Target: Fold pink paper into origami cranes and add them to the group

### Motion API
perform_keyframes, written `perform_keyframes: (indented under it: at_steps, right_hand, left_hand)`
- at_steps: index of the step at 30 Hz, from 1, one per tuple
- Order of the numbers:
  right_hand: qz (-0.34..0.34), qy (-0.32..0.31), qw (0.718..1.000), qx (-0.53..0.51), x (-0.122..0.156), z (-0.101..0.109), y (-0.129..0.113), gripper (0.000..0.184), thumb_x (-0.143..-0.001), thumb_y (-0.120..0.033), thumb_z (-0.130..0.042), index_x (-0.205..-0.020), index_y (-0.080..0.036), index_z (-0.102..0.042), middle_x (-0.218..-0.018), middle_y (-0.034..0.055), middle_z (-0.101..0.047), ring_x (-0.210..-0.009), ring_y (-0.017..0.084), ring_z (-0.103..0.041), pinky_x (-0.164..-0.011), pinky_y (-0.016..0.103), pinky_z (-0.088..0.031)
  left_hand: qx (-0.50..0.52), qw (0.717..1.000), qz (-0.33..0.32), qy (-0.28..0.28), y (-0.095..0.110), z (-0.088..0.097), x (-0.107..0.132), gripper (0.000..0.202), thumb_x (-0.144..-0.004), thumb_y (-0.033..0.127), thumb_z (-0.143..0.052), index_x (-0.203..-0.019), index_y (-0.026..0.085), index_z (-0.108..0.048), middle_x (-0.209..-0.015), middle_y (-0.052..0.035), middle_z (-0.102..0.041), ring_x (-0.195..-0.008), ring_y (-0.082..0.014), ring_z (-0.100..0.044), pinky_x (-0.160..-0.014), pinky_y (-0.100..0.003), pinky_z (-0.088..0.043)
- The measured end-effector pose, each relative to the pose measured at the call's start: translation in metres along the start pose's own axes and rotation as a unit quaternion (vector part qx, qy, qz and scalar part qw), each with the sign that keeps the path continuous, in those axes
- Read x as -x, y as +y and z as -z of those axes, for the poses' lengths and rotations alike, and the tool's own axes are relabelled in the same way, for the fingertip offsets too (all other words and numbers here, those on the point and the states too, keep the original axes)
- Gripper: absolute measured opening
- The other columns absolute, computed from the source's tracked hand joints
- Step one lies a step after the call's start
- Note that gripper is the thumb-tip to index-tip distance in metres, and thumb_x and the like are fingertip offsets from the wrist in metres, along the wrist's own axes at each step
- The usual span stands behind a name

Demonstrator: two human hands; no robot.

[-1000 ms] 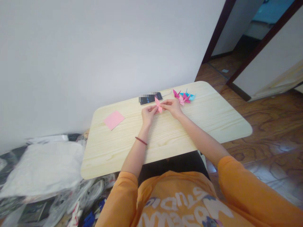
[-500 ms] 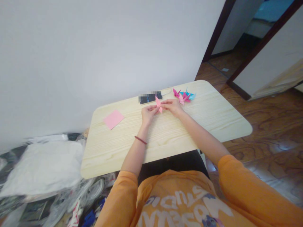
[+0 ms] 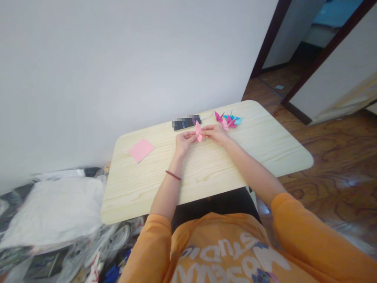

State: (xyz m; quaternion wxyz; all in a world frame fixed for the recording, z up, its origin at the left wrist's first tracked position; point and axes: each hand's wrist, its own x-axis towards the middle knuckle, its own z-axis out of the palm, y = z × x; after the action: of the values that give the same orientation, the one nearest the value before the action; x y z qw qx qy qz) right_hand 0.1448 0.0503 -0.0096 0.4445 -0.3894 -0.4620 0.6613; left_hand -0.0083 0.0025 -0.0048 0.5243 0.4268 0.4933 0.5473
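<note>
A small folded pink origami paper (image 3: 198, 127) is held between both hands above the table, its pointed ends up and down. My left hand (image 3: 185, 140) pinches it from the left side, fingers closed on the paper. From the right, my right hand (image 3: 216, 133) pinches the opposite side with thumb and fingertips. Finer folds are too small to make out. Right of my right hand lies a cluster of folded paper cranes, among them a light pink crane (image 3: 225, 124), a magenta crane (image 3: 218, 116) and a blue crane (image 3: 238, 120).
A stack of square pink paper (image 3: 141, 150) lies on the left of the pale wooden table (image 3: 212, 173). Behind my hands is a phone (image 3: 183, 124) with a white cable (image 3: 208, 116). A white wall borders the far edge; plastic-wrapped items (image 3: 53, 208) stand at the left.
The pink origami paper has turned slightly more upright between my fingers. Both hands keep their pinch in nearly the same place.
</note>
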Motion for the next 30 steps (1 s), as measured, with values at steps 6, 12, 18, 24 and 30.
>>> perform_keyframes:
  at_steps: [6,12,18,24,30]
  right_hand:
    - [0.033,0.005,0.999,0.016,0.000,-0.004,-0.003,0.030,-0.045,-0.033,-0.084,-0.061,-0.016,-0.064,-0.056,-0.0014,-0.060,-0.052,0.008,-0.048,-0.052,0.024,-0.039]
    - [0.104,-0.005,0.992,0.076,0.009,-0.014,-0.008,0.036,-0.054,-0.040,-0.081,-0.073,-0.019,-0.059,-0.066,-0.0013,-0.062,-0.058,0.010,-0.052,-0.052,0.023,-0.038]
    - [0.152,0.009,0.984,0.090,0.014,-0.018,-0.013,0.030,-0.058,-0.037,-0.079,-0.076,-0.020,-0.062,-0.073,-0.0006,-0.064,-0.065,0.012,-0.057,-0.055,0.023,-0.043]
    - [0.132,0.019,0.987,0.094,0.012,-0.014,-0.013,0.033,-0.057,-0.037,-0.080,-0.084,-0.019,-0.074,-0.085,0.0057,-0.073,-0.077,0.018,-0.064,-0.066,0.029,-0.050]
    - [0.136,0.015,0.980,0.145,0.009,-0.010,-0.011,0.037,-0.059,-0.045,-0.079,-0.084,-0.018,-0.076,-0.076,0.0065,-0.073,-0.065,0.017,-0.062,-0.056,0.028,-0.047]
  left_hand:
    - [-0.001,0.999,-0.029,0.030,-0.001,-0.004,0.001,0.031,-0.057,0.034,-0.082,-0.078,0.013,-0.072,-0.076,-0.0083,-0.073,-0.069,-0.0179,-0.068,-0.077,-0.036,-0.055]
    - [0.021,0.998,-0.016,0.058,-0.002,-0.004,-0.002,0.028,-0.059,0.034,-0.080,-0.078,0.015,-0.072,-0.078,-0.0051,-0.072,-0.073,-0.0159,-0.066,-0.073,-0.031,-0.053]
    - [0.091,0.996,0.018,0.001,-0.002,-0.006,-0.004,0.016,-0.066,0.026,-0.076,-0.074,0.015,-0.069,-0.079,-0.0035,-0.070,-0.074,-0.0117,-0.064,-0.075,-0.026,-0.050]
    - [0.079,0.997,-0.007,0.007,0.000,-0.008,-0.002,0.023,-0.063,0.031,-0.079,-0.077,0.015,-0.069,-0.079,-0.0035,-0.071,-0.070,-0.0109,-0.063,-0.073,-0.025,-0.050]
    - [0.024,0.996,-0.073,0.044,0.001,-0.009,0.002,0.029,-0.063,0.036,-0.079,-0.081,0.014,-0.071,-0.083,-0.0060,-0.072,-0.071,-0.0139,-0.066,-0.075,-0.029,-0.053]
